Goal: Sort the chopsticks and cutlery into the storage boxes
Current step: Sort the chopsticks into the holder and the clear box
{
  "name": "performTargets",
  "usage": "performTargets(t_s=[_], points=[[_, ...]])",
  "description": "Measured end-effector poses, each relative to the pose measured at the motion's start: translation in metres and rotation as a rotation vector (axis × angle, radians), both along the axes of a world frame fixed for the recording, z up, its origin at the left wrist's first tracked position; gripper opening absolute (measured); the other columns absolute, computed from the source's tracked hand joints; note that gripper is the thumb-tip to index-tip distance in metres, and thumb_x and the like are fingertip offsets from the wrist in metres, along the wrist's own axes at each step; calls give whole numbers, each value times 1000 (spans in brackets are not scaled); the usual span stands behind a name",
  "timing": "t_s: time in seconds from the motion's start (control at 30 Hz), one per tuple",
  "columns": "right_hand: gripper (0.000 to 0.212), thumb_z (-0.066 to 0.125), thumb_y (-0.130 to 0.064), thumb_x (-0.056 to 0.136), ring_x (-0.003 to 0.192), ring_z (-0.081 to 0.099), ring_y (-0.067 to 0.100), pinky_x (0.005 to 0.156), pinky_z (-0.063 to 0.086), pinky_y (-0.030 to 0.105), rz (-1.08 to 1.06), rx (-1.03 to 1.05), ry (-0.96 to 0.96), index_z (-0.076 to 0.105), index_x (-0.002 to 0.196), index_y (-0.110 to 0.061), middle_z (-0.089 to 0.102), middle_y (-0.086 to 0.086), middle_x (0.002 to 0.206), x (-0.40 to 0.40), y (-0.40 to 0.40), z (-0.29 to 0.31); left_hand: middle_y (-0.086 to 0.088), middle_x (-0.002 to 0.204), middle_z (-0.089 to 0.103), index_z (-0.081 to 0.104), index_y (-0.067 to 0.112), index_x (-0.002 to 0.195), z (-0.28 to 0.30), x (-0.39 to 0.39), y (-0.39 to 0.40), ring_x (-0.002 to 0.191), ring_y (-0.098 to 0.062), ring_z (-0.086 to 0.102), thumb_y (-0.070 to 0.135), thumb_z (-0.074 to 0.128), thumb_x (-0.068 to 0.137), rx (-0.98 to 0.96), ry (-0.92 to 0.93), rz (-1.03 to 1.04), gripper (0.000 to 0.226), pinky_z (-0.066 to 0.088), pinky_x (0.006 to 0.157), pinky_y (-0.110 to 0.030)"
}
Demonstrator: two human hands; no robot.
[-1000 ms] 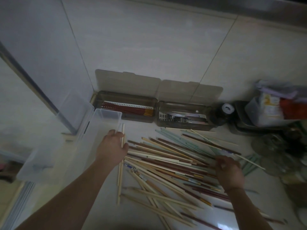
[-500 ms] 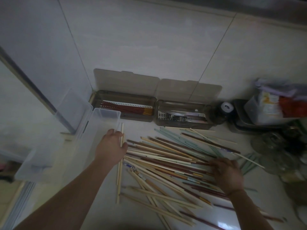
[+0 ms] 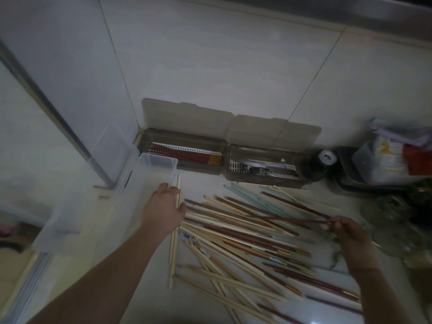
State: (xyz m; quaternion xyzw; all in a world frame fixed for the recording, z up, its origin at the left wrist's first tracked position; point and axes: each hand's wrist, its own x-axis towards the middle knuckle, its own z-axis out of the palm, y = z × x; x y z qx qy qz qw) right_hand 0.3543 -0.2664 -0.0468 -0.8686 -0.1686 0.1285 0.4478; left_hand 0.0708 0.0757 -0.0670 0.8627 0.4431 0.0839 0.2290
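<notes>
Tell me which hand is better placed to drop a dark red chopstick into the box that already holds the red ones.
Right. The right hand already pinches a dark red chopstick, while the left hand holds pale wooden chopsticks. The red-chopstick box sits farther from it, though.

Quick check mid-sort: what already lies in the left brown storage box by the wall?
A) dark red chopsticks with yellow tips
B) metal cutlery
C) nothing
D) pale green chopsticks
A: the left brown storage box holds dark red chopsticks with yellow tips on its perforated tray; the metal cutlery lies in the right box.
</notes>
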Motion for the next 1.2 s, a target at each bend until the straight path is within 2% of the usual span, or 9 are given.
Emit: performTargets(t_s=[0.13,0.3,0.53,0.67,0.73,0.87,0.97,1.07,1.2], points=[[25,48,-6,98,63,66,7,56,52,21,-154,316,202,63,93,-25,68,-7,74,-4,39,10,-8,111,54,63,15,111,1,0,-1,96,-30,60,36,65,82,-6,2,1,35,52,79,-38],[19,56,-10,94,59,63,15,57,43,30,-329,478,430,49,109,-20,65,10,92,-27,124,11,-7,116,53,62,16,112,3,-1,-1,101,-29,59,36,63,84,-21,3,0,35,52,83,-38],[20,65,-2,87,45,63,11,35,40,16,-385,568,409,55,102,5,63,33,105,-55,218,19,-5,112,52,61,18,111,3,-1,-1,99,-27,58,37,60,84,-18,1,-11,34,52,81,-37],[18,64,-8,90,46,62,5,34,39,14,-148,365,445,63,103,3,65,22,96,-62,243,19,-5,112,52,61,18,110,1,-2,-1,100,-27,56,37,61,84,-19,-3,-15,32,52,80,-38],[19,62,-10,91,49,60,9,39,42,14,-31,252,395,67,105,2,64,14,87,-62,244,14,-5,111,52,61,17,109,0,-2,-1,99,-27,56,37,61,83,-16,-7,-16,32,53,79,-38],[13,65,-6,88,66,55,16,75,46,27,-41,181,162,73,94,1,62,8,78,-57,225,6,-5,112,52,61,18,109,-2,-2,0,99,-27,56,37,61,83,-12,-8,-13,33,53,80,-38],[10,66,-4,86,71,58,13,72,45,15,-30,173,12,71,88,-13,66,6,81,-52,187,0,-5,113,51,61,18,110,-3,-1,0,99,-27,56,37,61,83,-10,-7,-10,33,52,80,-38],[7,67,-4,85,73,60,19,63,39,1,-54,79,-132,72,87,-9,67,7,81,-42,135,-13,-6,115,52,61,18,111,-4,-1,-1,100,-27,57,37,61,83,-10,-7,-8,34,52,79,-37],[8,67,-2,85,69,56,22,65,39,16,-110,-68,-261,71,90,-6,66,9,81,-33,62,-26,-7,114,53,63,16,109,-3,0,-2,99,-30,58,35,62,83,-11,-15,-8,33,53,78,-37]])
